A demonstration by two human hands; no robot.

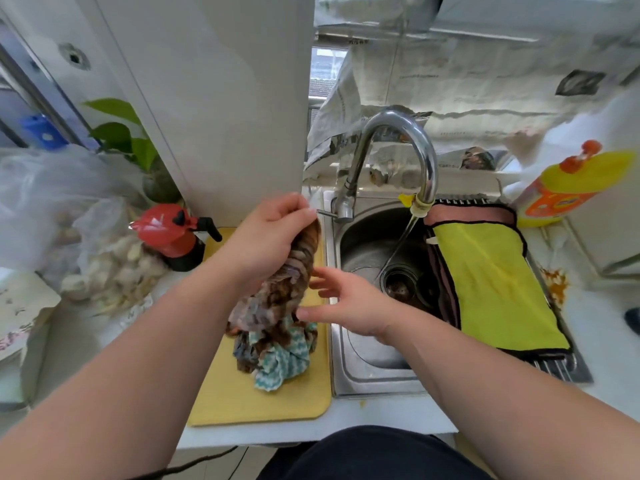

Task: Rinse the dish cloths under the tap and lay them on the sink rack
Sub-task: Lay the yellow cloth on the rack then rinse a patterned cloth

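Note:
My left hand (272, 233) grips the top of a brown striped dish cloth (277, 289) and holds it hanging above the yellow mat (221, 393). Under it lies a crumpled pile with a teal zigzag cloth (284, 362). My right hand (349, 304) is spread, its fingers straight, beside the hanging cloth at the sink's left rim. The chrome tap (394, 150) runs a thin stream into the steel sink (367, 372). A yellow cloth with a black border (491, 282) lies flat on the sink rack (568, 367), over a pink cloth (467, 213).
A red pump sprayer (169, 233) stands left of the mat, beside plastic bags of garlic (104, 268). A yellow detergent bottle (571, 185) lies at the right of the sink. A white cabinet panel (221, 98) rises behind the mat. A potted plant (138, 147) stands behind the sprayer.

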